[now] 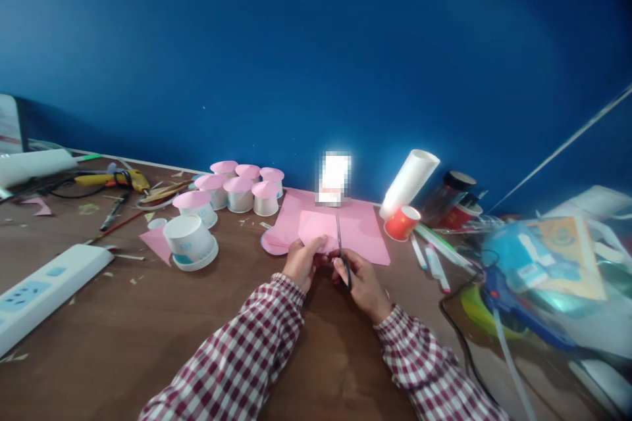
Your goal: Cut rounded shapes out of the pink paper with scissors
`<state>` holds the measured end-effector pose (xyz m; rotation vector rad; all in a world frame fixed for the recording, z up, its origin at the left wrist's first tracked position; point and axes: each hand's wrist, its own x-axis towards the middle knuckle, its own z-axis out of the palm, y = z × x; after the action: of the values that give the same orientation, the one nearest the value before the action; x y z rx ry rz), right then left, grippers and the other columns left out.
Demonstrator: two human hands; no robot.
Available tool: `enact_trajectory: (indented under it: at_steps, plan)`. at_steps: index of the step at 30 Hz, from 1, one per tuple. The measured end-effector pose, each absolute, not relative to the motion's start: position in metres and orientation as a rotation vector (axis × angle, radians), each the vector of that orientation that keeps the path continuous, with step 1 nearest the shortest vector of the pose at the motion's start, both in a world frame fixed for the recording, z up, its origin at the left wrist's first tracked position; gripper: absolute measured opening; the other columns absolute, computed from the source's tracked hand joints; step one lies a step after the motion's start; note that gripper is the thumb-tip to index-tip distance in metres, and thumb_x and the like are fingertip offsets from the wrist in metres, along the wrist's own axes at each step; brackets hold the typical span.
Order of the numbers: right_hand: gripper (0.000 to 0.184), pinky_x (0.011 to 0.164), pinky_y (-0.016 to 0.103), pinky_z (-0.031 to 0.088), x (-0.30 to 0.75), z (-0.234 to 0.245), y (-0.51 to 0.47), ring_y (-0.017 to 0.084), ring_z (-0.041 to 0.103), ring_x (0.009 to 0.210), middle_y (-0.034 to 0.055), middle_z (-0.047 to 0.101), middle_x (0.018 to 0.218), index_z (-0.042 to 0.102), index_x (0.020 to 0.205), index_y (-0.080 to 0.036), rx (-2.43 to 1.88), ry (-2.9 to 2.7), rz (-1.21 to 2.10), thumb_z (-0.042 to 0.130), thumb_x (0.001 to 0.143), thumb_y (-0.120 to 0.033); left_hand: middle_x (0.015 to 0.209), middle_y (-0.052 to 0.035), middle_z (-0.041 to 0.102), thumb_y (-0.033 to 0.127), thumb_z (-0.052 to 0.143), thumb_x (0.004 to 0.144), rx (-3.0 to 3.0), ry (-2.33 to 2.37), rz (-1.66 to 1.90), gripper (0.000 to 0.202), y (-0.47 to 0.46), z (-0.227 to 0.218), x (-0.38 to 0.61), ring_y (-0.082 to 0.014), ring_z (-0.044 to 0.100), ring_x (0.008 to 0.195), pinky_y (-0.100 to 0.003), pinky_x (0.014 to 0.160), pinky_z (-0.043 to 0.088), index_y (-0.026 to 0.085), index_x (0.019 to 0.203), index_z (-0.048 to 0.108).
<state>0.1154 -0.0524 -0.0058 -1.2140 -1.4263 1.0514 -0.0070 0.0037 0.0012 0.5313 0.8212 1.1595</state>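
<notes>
Between thumb and fingers, my left hand [302, 263] pinches a piece of pink paper [316, 227]. My right hand [363, 281] is closed around the dark handles of a pair of scissors [339, 237], whose blades point away from me beside the paper's right side. Whether the blades touch the paper is hard to tell. Under and behind both hands lies a larger pink sheet [365, 230] on the brown table. A rounded pink piece [274, 242] sticks out at its left edge.
Several white paper cups with pink tops [240, 194] stand at the back left, near an upside-down white cup [190, 240]. A power strip [44, 296] and yellow glue gun [123, 179] lie left. Right are a red cup [402, 222], white roll [412, 181], markers [435, 266] and blue glue gun [528, 316].
</notes>
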Motion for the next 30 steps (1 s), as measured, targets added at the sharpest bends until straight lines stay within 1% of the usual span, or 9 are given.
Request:
enact_trajectory:
  at_steps: [8, 16, 21, 26, 30]
  plan:
    - [0.034, 0.053, 0.023, 0.041, 0.1171, -0.0087, -0.0519, 0.012, 0.05, 0.056, -0.0016, 0.053, 0.062, 0.06, 0.101, -0.016, -1.213, -1.446, 1.046, 0.051, 0.087, -0.045, 0.063, -0.0034, 0.06, 0.021, 0.073, 0.061, 0.539, 0.814, 1.123, 0.022, 0.0053, -0.0004, -0.0071, -0.0095, 0.055, 0.048, -0.02, 0.043, 0.042, 0.009, 0.075, 0.061]
    - [0.032, 0.052, 0.023, 0.04, 0.1161, -0.0069, -0.051, 0.011, 0.048, 0.055, -0.0027, 0.051, 0.061, 0.058, 0.101, -0.016, -1.226, -1.455, 1.051, 0.051, 0.087, -0.044, 0.066, -0.0047, 0.061, 0.022, 0.073, 0.061, 0.547, 0.813, 1.133, 0.022, 0.0056, -0.002, -0.0066, -0.012, 0.059, 0.054, -0.02, 0.044, 0.043, 0.01, 0.074, 0.06]
    - [0.032, 0.051, 0.023, 0.039, 0.1155, -0.0049, -0.0514, 0.011, 0.048, 0.055, -0.0027, 0.05, 0.06, 0.058, 0.099, -0.015, -1.227, -1.459, 1.047, 0.05, 0.087, -0.044, 0.067, -0.0038, 0.06, 0.022, 0.075, 0.059, 0.54, 0.815, 1.127, 0.026, 0.0052, -0.0014, -0.0071, -0.0109, 0.058, 0.053, -0.019, 0.044, 0.044, 0.009, 0.076, 0.06]
    - [0.033, 0.051, 0.023, 0.04, 0.1169, -0.0057, -0.0513, 0.012, 0.048, 0.055, -0.0019, 0.051, 0.06, 0.057, 0.1, -0.015, -1.229, -1.483, 1.022, 0.05, 0.088, -0.044, 0.063, -0.0019, 0.058, 0.022, 0.075, 0.058, 0.54, 0.802, 1.127, 0.026, 0.0052, -0.0008, -0.0073, -0.0083, 0.053, 0.047, -0.02, 0.043, 0.043, 0.008, 0.074, 0.058]
    - [0.03, 0.052, 0.023, 0.04, 0.1172, -0.0072, -0.0513, 0.012, 0.049, 0.056, -0.0015, 0.052, 0.061, 0.058, 0.099, -0.015, -1.223, -1.48, 1.019, 0.051, 0.088, -0.042, 0.063, -0.0018, 0.059, 0.021, 0.075, 0.057, 0.535, 0.804, 1.126, 0.029, 0.0056, -0.0012, -0.0069, -0.0087, 0.053, 0.047, -0.02, 0.043, 0.043, 0.008, 0.077, 0.059]
